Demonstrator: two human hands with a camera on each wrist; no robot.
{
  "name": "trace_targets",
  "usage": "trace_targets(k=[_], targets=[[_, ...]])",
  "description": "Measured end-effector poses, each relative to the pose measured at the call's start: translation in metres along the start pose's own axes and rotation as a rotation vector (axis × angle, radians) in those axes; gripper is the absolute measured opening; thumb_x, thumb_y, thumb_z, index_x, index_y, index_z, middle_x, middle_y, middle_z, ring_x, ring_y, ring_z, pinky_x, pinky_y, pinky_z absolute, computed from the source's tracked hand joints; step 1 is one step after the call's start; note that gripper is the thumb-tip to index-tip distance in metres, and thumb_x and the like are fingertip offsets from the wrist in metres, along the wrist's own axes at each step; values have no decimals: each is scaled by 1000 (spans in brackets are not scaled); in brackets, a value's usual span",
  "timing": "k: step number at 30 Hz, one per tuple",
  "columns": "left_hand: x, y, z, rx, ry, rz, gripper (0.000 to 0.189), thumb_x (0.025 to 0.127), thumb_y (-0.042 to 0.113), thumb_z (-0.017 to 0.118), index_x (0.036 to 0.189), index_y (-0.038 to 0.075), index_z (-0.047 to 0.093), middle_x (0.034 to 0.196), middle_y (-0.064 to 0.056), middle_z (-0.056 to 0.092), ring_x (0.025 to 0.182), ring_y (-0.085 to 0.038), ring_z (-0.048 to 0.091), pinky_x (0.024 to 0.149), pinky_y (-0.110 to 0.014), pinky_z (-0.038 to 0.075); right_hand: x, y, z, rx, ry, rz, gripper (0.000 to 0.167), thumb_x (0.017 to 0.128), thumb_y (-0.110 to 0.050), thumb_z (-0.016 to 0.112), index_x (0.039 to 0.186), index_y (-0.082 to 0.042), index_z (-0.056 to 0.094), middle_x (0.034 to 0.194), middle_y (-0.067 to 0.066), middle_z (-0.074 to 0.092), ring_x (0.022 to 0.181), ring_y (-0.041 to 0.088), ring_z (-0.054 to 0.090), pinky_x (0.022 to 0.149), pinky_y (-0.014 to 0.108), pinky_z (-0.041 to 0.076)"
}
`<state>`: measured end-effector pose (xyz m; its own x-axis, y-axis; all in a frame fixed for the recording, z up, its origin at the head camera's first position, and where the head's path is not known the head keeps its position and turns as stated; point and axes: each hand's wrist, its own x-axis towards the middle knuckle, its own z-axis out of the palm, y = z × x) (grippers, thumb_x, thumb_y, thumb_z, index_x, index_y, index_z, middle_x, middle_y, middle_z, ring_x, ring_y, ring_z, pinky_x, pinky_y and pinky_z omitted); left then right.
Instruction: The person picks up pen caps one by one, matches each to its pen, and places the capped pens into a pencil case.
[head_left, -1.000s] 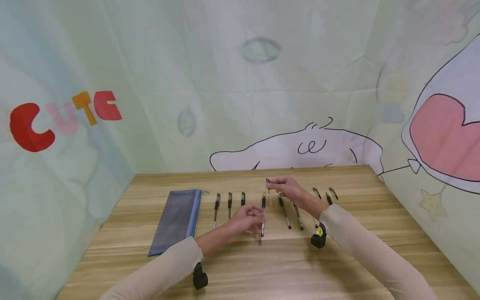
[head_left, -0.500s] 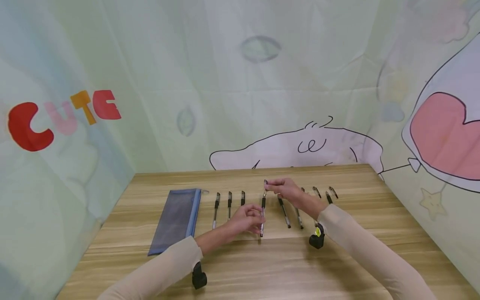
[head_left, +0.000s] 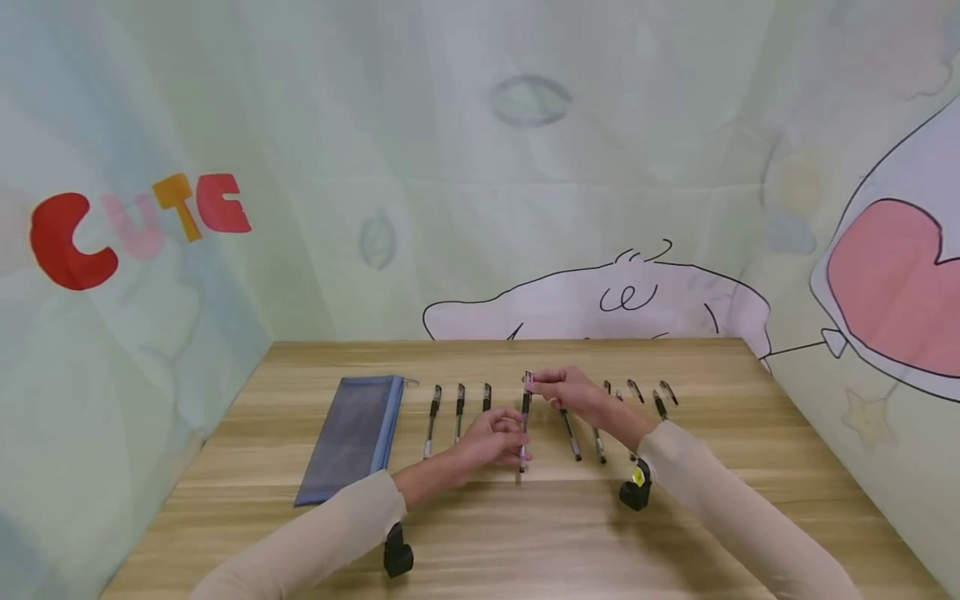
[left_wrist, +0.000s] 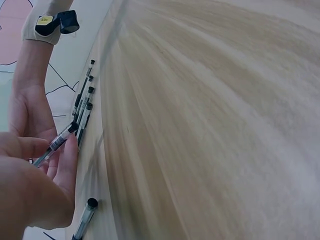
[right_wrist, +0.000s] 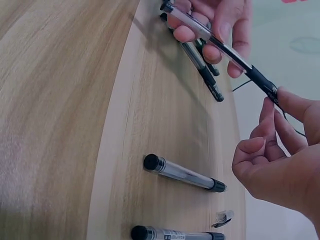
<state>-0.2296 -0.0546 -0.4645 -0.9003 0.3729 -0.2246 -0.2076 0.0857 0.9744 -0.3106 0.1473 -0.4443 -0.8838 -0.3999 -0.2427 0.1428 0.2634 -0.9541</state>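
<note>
In the head view my left hand (head_left: 489, 439) holds a clear-barrelled gel pen (head_left: 526, 407) by its lower barrel, above the table, tip end away from me. My right hand (head_left: 576, 394) pinches the pen's cap (head_left: 528, 378) at the far end between thumb and fingertips. The right wrist view shows the same pen (right_wrist: 227, 49) slanting between both hands, the cap now over its tip; how firmly it is seated I cannot tell. Seen from the left wrist, the black-ended barrel (left_wrist: 61, 138) sticks out of my left hand (left_wrist: 37, 192).
Left of my hands lie several capped pens (head_left: 434, 406) in a row, beside a blue mesh zip pencil case (head_left: 348, 433). On the right, uncapped pens (head_left: 572, 439) lie with loose caps (head_left: 669, 392) near their far ends. A printed curtain (head_left: 337, 275) borders the wooden table (head_left: 525, 542).
My right hand has brought the cap toward me, from beyond the pen's bare tip to over it. The left hand has kept its hold on the barrel, nearly still.
</note>
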Motion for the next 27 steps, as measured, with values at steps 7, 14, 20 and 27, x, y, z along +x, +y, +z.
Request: trace_targets(k=[7,14,20,27], targets=[[3,0,1,-9,-35,-25,38,98,8,65,134,-4,61,121,-25,70,92,-22,77,86,-36,64,-3,-2,1,-9,22,-14,43,103,-28,62,135,1,62,112,-2,62,86,11,47,77,25,44],[1,-2,-1,-84,-21,-45,39,97,8,67,134,-4,61,122,-23,71,96,-24,77,87,-37,64,-7,-5,12,36,146,4,32,97,-26,72,118,-2,74,89,-5,68,71,9,47,73,25,45],[0,7,-2,-70,28,-43,38,95,7,69,130,-6,63,116,-25,73,86,-20,78,82,-35,65,-6,-6,19,22,263,26,32,95,-30,74,113,-3,76,117,7,75,88,10,61,102,39,56],[5,14,-6,-67,41,-50,37,95,7,71,129,-6,64,112,-23,75,76,-14,74,77,-31,65,-9,-13,22,42,336,61,31,96,-27,73,115,-3,75,133,16,69,100,18,63,109,47,53]])
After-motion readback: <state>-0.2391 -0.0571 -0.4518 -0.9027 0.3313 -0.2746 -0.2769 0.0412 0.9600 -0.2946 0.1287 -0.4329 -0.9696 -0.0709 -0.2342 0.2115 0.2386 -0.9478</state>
